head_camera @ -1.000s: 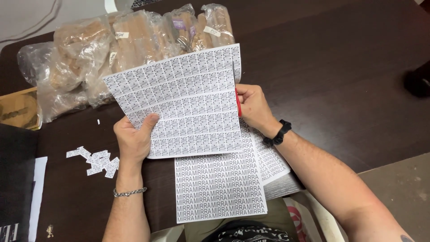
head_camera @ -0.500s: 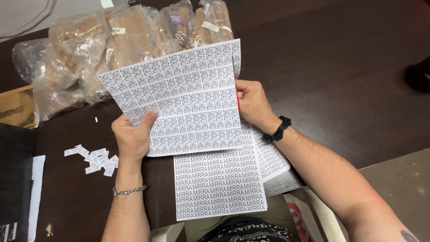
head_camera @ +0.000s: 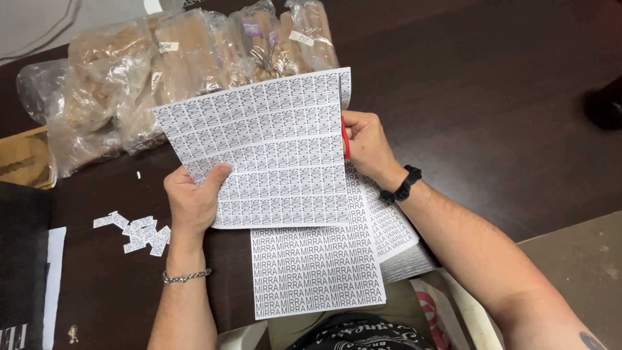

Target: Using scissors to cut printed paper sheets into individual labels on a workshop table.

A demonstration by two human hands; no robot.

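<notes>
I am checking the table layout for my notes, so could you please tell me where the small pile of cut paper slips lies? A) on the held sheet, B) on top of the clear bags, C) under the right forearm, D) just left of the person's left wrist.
D: the cut paper slips lie on the dark table just left of the left hand.

The left hand (head_camera: 191, 201) grips the lower left edge of a printed label sheet (head_camera: 265, 149) held tilted above the dark tabletop (head_camera: 492, 110), while the right hand (head_camera: 366, 146) holds its right edge beside a red tool (head_camera: 345, 139). More printed sheets (head_camera: 314, 272) lie beneath, cut paper slips (head_camera: 136, 232) lie left of the wrist, and clear plastic bags (head_camera: 181, 65) are piled behind.
</notes>
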